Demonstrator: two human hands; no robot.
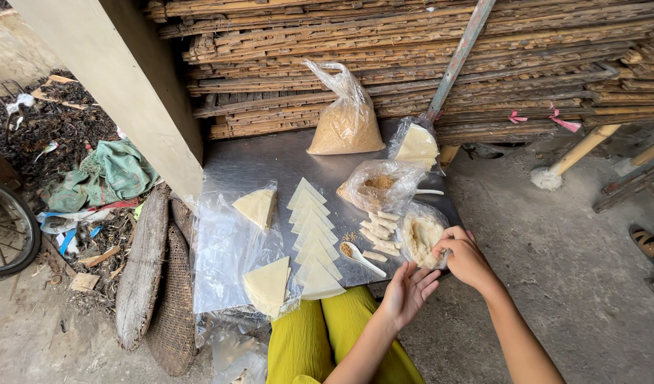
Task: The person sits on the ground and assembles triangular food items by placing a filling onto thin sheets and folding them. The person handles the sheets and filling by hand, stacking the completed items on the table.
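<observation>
While the right hand (460,250) is pinched shut over the near right corner of the desk (263,160), its fingertips are dipped into the open filling bag (421,238), apparently gripping a bit of the pale crumbly filling. The left hand (410,290) is held open just below it, palm turned up and fingers spread, empty, as if kept ready to receive what is taken out. The bag's mouth is folded wide, so the filling can be reached from above.

A row of triangular wrappers (312,238) is laid overlapping down the middle of the desk towards its near edge, each one kept exposed for picking. Just right of them a white spoon (361,257) is rested with some filling in its bowl, and small rolled pieces (380,235) are gathered between the spoon and the filling bag, near the hands. Two further wrapper stacks (267,284) are kept on clear plastic sheet (224,249) at the near left corner, probably against dirt and drying.

At the far edge a tall knotted bag of brown crumbs (346,117) is stood upright, a bagged wrapper stack (415,144) is set to its right, and a second open crumb bag (378,185) is placed nearer the middle. Yellow-clad legs (320,341) are seen below the near edge, and stacked bamboo slats (412,57) rise behind the desk.
</observation>
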